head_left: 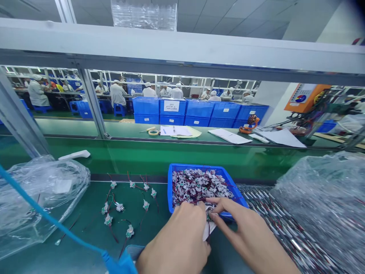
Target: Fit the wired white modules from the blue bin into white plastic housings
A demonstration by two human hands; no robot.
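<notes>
My left hand (pixel 178 241) is closed, knuckles up, in front of the blue tray (pixel 170 190). A white plastic piece (pixel 209 228) with a dark wire shows between my hands; the left fingers appear wrapped round it, though they hide most of it. With thumb and forefinger, my right hand (pixel 245 228) pinches a small wired part (pixel 210 213) at the top of that piece. Inside the tray lies a heap of small white parts (pixel 196 184) with red and black wires. Around my left wrist is a blue strap with a blue cord (pixel 57 220).
Several loose wired parts (pixel 146 205) lie on the green mat at left, beside a clear plastic bag (pixel 42 205). Rows of thin wired strips (pixel 291 232) and another plastic bag (pixel 325 198) occupy the right. Blue bins (pixel 172 106) and papers (pixel 176 131) stand behind. People in white sit beyond.
</notes>
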